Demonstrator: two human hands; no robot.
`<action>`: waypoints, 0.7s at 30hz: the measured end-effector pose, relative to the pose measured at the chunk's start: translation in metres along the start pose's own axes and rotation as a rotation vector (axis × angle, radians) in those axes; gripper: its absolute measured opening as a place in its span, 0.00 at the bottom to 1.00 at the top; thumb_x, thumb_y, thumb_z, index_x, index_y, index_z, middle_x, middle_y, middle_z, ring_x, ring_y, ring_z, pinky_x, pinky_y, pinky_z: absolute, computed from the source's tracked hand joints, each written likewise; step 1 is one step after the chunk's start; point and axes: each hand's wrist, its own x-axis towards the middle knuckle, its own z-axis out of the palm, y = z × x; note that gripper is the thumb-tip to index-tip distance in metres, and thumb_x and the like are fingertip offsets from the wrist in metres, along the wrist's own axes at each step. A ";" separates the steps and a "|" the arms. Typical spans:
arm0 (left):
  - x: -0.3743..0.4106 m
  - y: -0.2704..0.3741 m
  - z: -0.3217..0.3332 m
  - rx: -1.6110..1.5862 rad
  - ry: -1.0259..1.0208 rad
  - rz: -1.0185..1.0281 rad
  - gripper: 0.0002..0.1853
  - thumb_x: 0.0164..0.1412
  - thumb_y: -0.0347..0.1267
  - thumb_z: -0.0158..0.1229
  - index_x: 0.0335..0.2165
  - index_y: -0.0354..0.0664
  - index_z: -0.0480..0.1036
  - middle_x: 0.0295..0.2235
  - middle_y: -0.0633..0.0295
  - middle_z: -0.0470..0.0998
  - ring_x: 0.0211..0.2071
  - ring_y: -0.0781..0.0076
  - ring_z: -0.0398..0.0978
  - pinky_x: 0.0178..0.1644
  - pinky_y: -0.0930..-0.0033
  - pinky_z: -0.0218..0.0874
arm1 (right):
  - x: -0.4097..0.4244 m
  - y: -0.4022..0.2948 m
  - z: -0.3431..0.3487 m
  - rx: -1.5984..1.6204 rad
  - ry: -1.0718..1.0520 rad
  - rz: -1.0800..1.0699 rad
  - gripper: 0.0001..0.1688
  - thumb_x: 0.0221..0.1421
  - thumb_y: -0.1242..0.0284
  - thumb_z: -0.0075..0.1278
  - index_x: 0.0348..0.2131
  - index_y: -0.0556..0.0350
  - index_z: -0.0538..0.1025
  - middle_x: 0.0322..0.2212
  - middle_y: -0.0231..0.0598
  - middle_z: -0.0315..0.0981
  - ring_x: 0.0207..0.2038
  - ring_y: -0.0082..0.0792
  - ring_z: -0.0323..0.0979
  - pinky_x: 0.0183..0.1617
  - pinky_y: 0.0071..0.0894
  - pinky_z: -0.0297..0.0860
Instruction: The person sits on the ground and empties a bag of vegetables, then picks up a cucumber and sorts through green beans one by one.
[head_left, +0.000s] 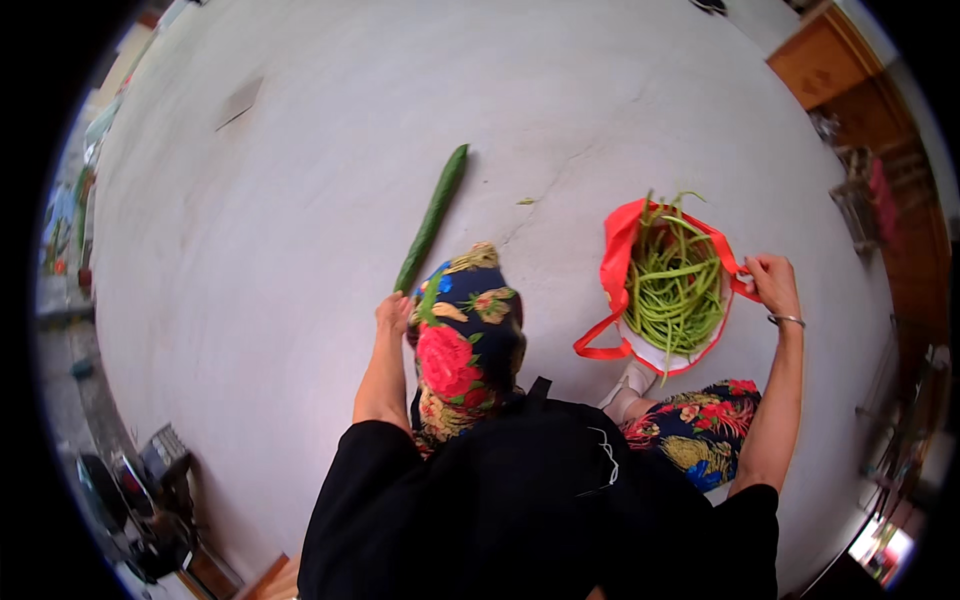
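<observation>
My right hand (772, 283), with a metal bracelet at the wrist, grips one strap of a red shopping bag (616, 251) on its right side. The bag gapes wide and is full of long green beans (679, 292), some poking over its rim. Its other strap droops to the left. A long dark green cucumber (435, 214) lies on the pale floor, slanting up and away. My left hand (393, 311) is at the cucumber's near end, beside my knee in flowered cloth; whether its fingers hold the cucumber or only touch it, I cannot tell.
A small green scrap (526, 201) lies on the floor (337, 150) between cucumber and bag. My shoe (634, 377) is just below the bag. Wooden furniture (825, 56) stands at the upper right, and a dark wheeled machine (142, 495), partly blurred, at the lower left.
</observation>
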 end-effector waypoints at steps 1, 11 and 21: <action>0.023 0.018 -0.007 -0.006 -0.129 -0.012 0.18 0.52 0.24 0.53 0.42 0.27 0.63 0.42 0.48 0.65 0.45 0.56 0.67 0.49 0.60 0.63 | 0.004 0.007 0.001 0.012 0.006 -0.029 0.20 0.53 0.66 0.47 0.17 0.63 0.73 0.09 0.32 0.67 0.13 0.18 0.67 0.18 0.22 0.62; -0.130 0.136 0.218 0.323 -0.706 0.355 0.25 0.61 0.33 0.47 0.53 0.29 0.56 0.52 0.47 0.62 0.55 0.59 0.60 0.60 0.60 0.54 | 0.003 0.012 -0.021 0.518 -0.037 0.033 0.16 0.53 0.67 0.47 0.23 0.63 0.75 0.17 0.33 0.72 0.15 0.17 0.65 0.21 0.17 0.64; -0.326 0.074 0.430 1.244 -1.207 0.500 0.19 0.61 0.35 0.48 0.47 0.34 0.66 0.41 0.55 0.73 0.44 0.68 0.71 0.50 0.67 0.62 | 0.000 0.018 -0.026 0.735 0.074 0.031 0.14 0.53 0.67 0.49 0.25 0.63 0.76 0.17 0.28 0.68 0.17 0.17 0.64 0.20 0.16 0.61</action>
